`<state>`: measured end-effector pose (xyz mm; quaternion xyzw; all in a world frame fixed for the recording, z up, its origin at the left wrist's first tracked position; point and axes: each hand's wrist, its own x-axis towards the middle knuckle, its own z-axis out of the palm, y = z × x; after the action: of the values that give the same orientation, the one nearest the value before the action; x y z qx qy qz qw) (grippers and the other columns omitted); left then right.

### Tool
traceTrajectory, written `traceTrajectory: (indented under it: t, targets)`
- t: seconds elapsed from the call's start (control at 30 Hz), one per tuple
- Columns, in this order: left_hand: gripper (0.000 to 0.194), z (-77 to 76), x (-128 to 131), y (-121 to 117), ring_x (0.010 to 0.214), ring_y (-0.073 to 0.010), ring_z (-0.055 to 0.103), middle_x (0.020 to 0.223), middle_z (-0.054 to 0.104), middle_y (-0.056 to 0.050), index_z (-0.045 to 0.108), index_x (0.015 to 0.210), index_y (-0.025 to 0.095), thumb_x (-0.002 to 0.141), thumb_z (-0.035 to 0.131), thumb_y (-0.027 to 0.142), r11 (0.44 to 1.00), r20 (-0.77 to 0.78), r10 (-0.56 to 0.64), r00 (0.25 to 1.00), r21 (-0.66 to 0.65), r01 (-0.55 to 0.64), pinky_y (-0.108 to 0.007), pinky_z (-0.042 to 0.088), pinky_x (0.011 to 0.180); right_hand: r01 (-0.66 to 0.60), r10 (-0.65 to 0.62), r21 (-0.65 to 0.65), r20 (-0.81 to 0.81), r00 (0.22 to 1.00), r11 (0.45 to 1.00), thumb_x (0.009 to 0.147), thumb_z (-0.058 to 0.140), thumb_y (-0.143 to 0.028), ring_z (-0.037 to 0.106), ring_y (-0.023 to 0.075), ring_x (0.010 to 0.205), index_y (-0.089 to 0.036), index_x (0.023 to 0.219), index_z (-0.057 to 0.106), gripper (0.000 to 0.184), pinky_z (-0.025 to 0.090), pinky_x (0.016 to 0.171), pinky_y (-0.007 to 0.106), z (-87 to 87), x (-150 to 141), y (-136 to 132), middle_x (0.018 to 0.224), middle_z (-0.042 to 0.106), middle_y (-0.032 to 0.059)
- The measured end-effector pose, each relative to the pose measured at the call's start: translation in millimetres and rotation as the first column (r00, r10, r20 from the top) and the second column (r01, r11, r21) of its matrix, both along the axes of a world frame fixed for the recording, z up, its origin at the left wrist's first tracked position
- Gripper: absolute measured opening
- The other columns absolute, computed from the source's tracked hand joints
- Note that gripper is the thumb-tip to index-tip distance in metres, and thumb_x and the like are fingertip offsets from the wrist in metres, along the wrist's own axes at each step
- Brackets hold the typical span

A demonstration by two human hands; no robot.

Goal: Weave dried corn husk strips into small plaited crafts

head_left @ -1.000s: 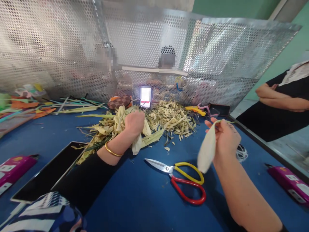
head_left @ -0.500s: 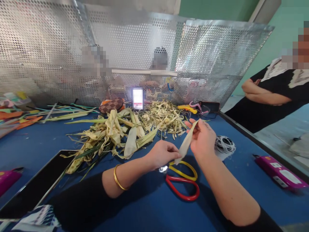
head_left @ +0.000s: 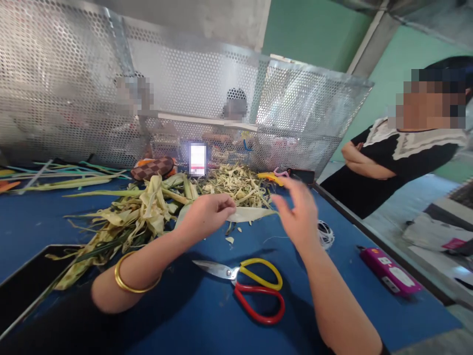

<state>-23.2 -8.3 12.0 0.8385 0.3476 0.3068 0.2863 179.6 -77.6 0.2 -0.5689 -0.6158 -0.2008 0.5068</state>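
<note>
My left hand [head_left: 205, 214], a gold bangle on its wrist, pinches one end of a pale corn husk strip [head_left: 252, 213]. The strip stretches out to the right above the blue table. Beside its narrow tip is my right hand [head_left: 300, 214], thumb and fingers spread and a little blurred; no grip on the husk shows. Below the hands lie scissors [head_left: 233, 273] with one yellow and one red handle, blades slightly apart and pointing left. A heap of larger corn husks [head_left: 148, 212] spreads left of my left hand. Shredded husk bits [head_left: 236, 182] are piled behind the strip.
A dark flat panel [head_left: 33, 271] lies at the left. White string [head_left: 325, 235] and a purple box-like device [head_left: 389, 271] are on the right. A lit phone [head_left: 197, 160] and checkered pouch [head_left: 153, 168] stand behind. A person with folded arms [head_left: 373, 165] is beyond the table's right edge.
My left hand has moved up and left with the husk, which has swung from slanting to nearly level. My right hand's fingers have opened off its tip. The view has shifted right.
</note>
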Motion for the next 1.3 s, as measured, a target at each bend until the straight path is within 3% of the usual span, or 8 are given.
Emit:
traceTrajectory:
  t: [0.1,0.2,0.37,0.5,0.73,0.9,1.13,1.3]
  targets:
    - [0.011,7.3,-6.0,1.4,0.052,-0.0095,0.05,0.055,0.058,0.004,0.067,0.07,0.019,0.074,0.059,0.026,0.994,-0.058,-0.076,0.995,0.08,0.081,-0.02,0.032,0.05,-0.231,0.315,-0.439,0.128,0.941,0.868,0.088,0.051,-0.034,0.061,0.0206,0.092,-0.021,0.097,0.064,0.02,0.043,0.085,0.035,-8.2,-11.6,1.0,0.092,0.069,0.0058]
    - [0.013,7.8,-6.9,6.6,0.053,-0.0097,0.05,0.056,0.059,0.003,0.068,0.071,0.018,0.069,0.066,0.031,1.0,0.097,-0.01,0.995,0.026,0.007,-0.02,0.034,0.051,-0.307,0.351,-0.614,-0.051,0.935,0.727,0.089,0.046,-0.033,0.057,0.0141,0.06,-0.019,0.069,0.06,0.028,0.042,0.061,0.025,-12.7,-22.3,0.4,0.061,0.063,0.0001]
    - [0.027,-1.5,4.3,4.2,0.06,-0.0102,0.058,0.068,0.064,-0.001,0.064,0.079,0.015,0.075,0.061,0.041,0.915,0.629,0.299,0.718,-0.403,-0.028,-0.024,0.047,0.063,-0.476,0.173,-0.474,-0.55,0.817,0.741,0.084,0.05,-0.043,0.051,0.0121,0.044,-0.019,0.06,0.053,0.034,0.039,0.047,0.023,-7.4,-34.8,-5.7,0.048,0.056,-0.0033]
    - [0.025,-9.9,16.5,-13.6,0.07,-0.0122,0.062,0.077,0.068,-0.006,0.067,0.078,0.014,0.072,0.068,0.038,0.72,0.616,0.201,0.762,-0.62,0.312,-0.025,0.048,0.073,-0.574,0.12,-0.369,-0.759,0.64,0.731,0.079,0.054,-0.048,0.054,0.014,0.043,-0.019,0.07,0.056,0.031,0.04,0.044,0.024,-15.2,-53.1,-4.3,0.051,0.059,-0.0026]
    - [0.012,-9.7,10.4,-5.4,0.064,-0.0132,0.063,0.068,0.068,-0.003,0.065,0.068,0.016,0.077,0.063,0.024,0.664,0.553,0.351,0.755,-0.716,0.216,-0.024,0.051,0.064,-0.238,0.236,-0.745,-0.11,0.965,0.623,0.081,0.052,-0.038,0.059,0.0175,0.072,-0.019,0.086,0.06,0.021,0.041,0.064,0.026,-21.7,-59.0,-41.2,0.08,0.066,0.0034]
    - [0.01,-12.6,8.1,8.6,0.05,-0.0088,0.057,0.064,0.065,-0.001,0.062,0.074,0.016,0.071,0.07,0.02,0.654,0.462,0.361,0.81,-0.745,0.133,-0.021,0.048,0.053,0.108,0.295,-0.871,0.276,0.915,0.48,0.07,0.054,-0.018,0.055,0.0275,0.099,-0.014,0.122,0.051,0.052,0.042,0.079,0.034,-29.9,-55.7,-81.0,0.107,0.06,0.0143]
    - [0.014,-19.0,8.9,4.5,0.049,-0.0087,0.056,0.064,0.065,-0.002,0.062,0.065,0.016,0.074,0.067,0.026,0.7,0.437,0.239,0.867,-0.697,0.158,-0.021,0.048,0.053,0.098,0.322,-0.884,0.267,0.909,0.457,0.063,0.046,-0.006,0.06,0.0263,0.096,-0.013,0.136,0.041,0.073,0.045,0.081,0.035,-41.2,-54.3,-87.0,0.112,0.059,0.0167]
    - [0.015,-19.9,6.2,6.6,0.054,-0.011,0.059,0.065,0.065,-0.003,0.064,0.069,0.017,0.072,0.067,0.03,0.695,0.427,0.185,0.885,-0.694,0.19,-0.023,0.048,0.053,-0.235,0.222,-0.866,-0.148,0.964,0.442,0.068,0.048,-0.01,0.056,0.0253,0.113,-0.026,0.131,0.05,0.065,0.044,0.095,0.037,-51.0,-22.5,-108.0,0.126,0.059,0.0065]
